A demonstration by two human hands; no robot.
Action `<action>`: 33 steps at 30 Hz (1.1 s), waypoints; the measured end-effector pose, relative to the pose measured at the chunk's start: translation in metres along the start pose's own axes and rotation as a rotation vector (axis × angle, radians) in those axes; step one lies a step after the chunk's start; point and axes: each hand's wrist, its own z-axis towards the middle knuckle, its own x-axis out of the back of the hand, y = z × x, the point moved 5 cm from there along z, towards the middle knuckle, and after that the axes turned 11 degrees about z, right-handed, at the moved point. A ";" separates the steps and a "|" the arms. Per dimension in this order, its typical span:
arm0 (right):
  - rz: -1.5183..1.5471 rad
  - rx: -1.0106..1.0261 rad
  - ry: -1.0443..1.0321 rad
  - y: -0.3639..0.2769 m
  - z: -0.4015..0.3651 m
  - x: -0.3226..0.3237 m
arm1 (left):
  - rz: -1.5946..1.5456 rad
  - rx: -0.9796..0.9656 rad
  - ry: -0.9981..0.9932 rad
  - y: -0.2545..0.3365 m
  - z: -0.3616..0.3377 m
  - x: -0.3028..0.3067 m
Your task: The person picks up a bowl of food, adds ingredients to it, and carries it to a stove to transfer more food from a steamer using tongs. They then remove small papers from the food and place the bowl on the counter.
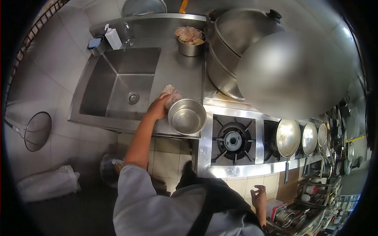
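My left hand (pixel 158 107) reaches over the steel counter (pixel 179 74) beside the sink, its fingers closed on a crumpled pinkish, cloth-like piece (pixel 172 94). I cannot tell whether this is a rag or raw meat. Right against it, near the counter's front edge, a round steel pot (pixel 187 117) stands upright with its inside bare. Low at my right side hangs my right hand (pixel 258 194), fingers loosely bent and apart, holding nothing. Farther back on the counter is a smaller steel pot (pixel 190 49) heaped with pale pink, raw-looking pieces (pixel 190 34).
The sink (pixel 100 84) lies left of my hand, with a white pump bottle (pixel 113 38) behind it. A gas burner (pixel 232 141) is at the right, with pans (pixel 288 137) beyond. A large lidded steamer (pixel 226 63) stands behind the stove. A strainer (pixel 38 131) hangs left.
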 end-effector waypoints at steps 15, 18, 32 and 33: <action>0.006 0.054 -0.079 0.014 0.003 -0.022 | -0.635 0.612 0.294 -0.046 -0.020 0.026; 0.039 0.037 -0.067 0.009 0.013 -0.020 | -0.417 0.667 0.183 -0.038 -0.037 0.028; 0.023 -0.337 -0.029 0.086 -0.042 0.005 | -0.381 0.138 0.640 0.182 -0.071 0.103; 0.051 -0.382 -0.016 0.099 -0.053 0.004 | -0.452 0.017 0.710 0.187 -0.066 0.098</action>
